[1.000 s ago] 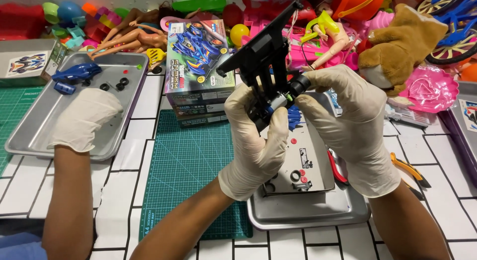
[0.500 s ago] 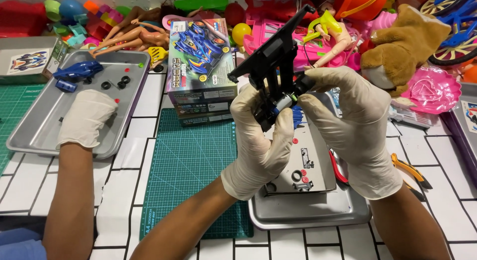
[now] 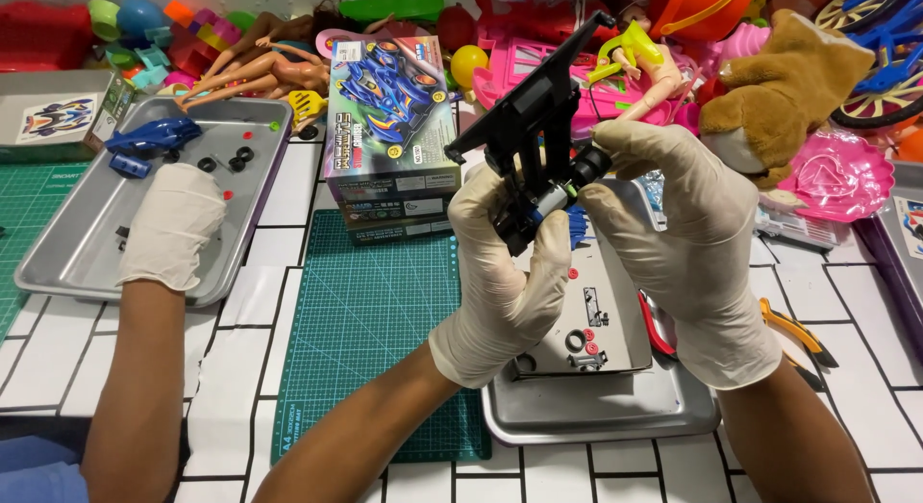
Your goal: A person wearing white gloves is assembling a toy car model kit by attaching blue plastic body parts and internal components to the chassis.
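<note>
Both my hands wear white gloves and hold a black toy car chassis (image 3: pixel 524 113) upright above a metal tray (image 3: pixel 596 416). My left hand (image 3: pixel 510 282) grips the chassis from below, its thumb against the lower end. From the right, my right hand (image 3: pixel 687 224) pinches a small black cylindrical part (image 3: pixel 586 163) set against the chassis side. On the tray under my hands lie a sheet (image 3: pixel 615 311) and a few small black and red parts (image 3: pixel 582 344).
Another person's gloved hand (image 3: pixel 173 224) rests in a second metal tray (image 3: pixel 77 243) holding a blue car body (image 3: pixel 154 135) and small wheels. A kit box (image 3: pixel 385 99) stands behind a green cutting mat (image 3: pixel 365 320). Pliers (image 3: pixel 798 330) lie right; toys crowd the back.
My hands have shifted the chassis slightly to the right and turned it a little. The other person's hand stays in the left tray.
</note>
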